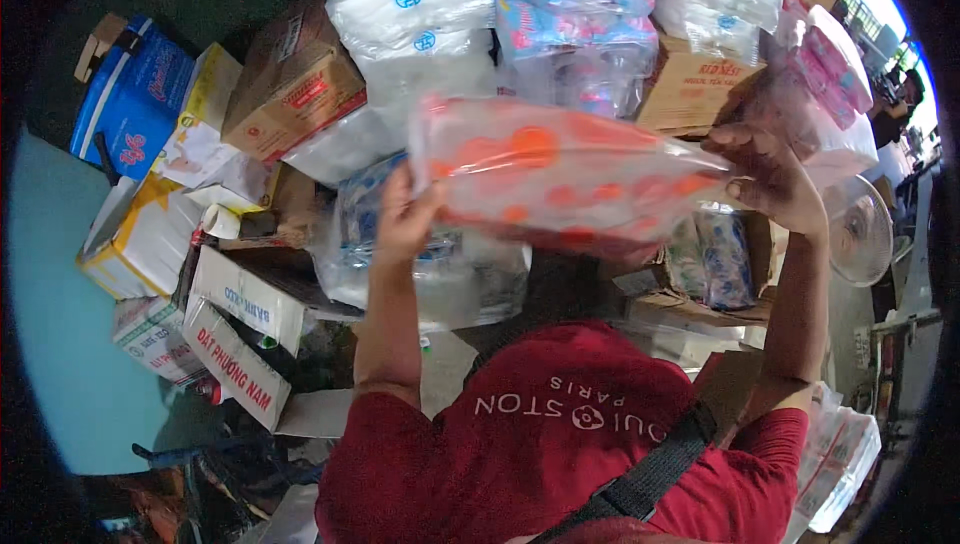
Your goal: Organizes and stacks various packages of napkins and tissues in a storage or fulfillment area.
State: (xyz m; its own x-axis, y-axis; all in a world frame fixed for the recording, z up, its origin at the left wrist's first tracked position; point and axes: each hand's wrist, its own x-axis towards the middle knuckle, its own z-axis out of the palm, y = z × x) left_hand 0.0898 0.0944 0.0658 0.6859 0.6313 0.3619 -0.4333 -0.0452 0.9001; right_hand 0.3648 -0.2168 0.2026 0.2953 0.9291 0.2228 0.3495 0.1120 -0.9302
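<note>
A shiny plastic pack with orange-red dots [540, 179] is held up lengthwise between my two hands, in front of my chest. My left hand [408, 212] is closed on its left end, the fingertips blurred against the wrap. At the narrowing right end, my right hand [775, 179] pinches the gathered plastic. Under the pack, partly hidden by it, lie clear-wrapped bundles with blue printing [370, 209]. Below my right hand, an opened carton [650, 299] holds blue-and-white patterned packs [727, 262].
White plastic-wrapped packs [410, 34] are stacked ahead, beside pink-and-blue packs [575, 29]. Brown cartons stand left [290, 89] and right [700, 89]. Farther left are a blue box [135, 99] and yellow-white boxes [150, 234]. A clear round plastic thing [860, 231] is at right.
</note>
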